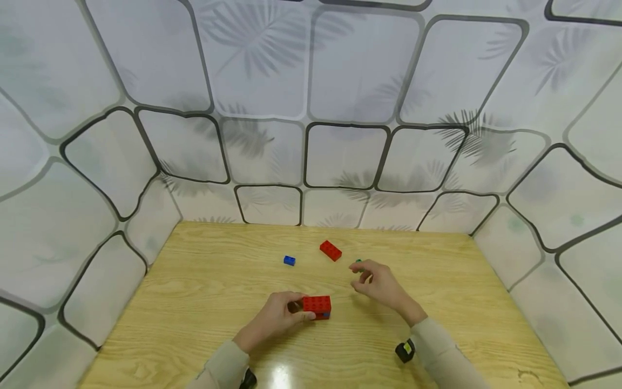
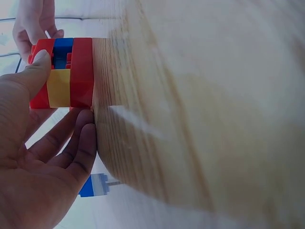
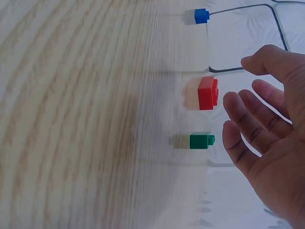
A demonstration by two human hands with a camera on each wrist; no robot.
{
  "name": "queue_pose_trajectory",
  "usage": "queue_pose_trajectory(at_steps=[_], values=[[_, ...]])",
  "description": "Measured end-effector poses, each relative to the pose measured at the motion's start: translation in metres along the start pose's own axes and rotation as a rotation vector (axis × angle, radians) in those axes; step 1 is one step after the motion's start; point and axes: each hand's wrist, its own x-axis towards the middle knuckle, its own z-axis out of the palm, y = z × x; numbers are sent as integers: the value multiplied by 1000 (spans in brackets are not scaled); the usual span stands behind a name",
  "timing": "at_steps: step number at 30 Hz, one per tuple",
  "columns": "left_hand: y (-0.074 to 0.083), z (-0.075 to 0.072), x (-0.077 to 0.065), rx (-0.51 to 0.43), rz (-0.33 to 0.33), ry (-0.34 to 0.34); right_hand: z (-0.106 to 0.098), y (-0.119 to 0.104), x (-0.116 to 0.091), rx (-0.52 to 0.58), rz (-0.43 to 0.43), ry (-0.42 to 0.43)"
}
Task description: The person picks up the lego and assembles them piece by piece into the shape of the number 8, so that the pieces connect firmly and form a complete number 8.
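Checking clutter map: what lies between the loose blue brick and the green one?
Right wrist view: a loose red brick lies between the blue brick and the green brick.

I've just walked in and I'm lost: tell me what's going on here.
A person has a block stack, blue and yellow between red, in the left grip. The right grip is empty, near a small green brick. A loose red brick and a blue brick lie apart on the wooden table.
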Motion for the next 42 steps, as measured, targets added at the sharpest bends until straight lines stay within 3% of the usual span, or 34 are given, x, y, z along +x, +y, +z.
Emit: queue_pose_trajectory(at_steps=[19,42], values=[[-3,0,1,-17,-20,-13,-15,18,7,26,92,15],[-1,1,1,-14,-38,-17,-16,32,11,-32,135,15]])
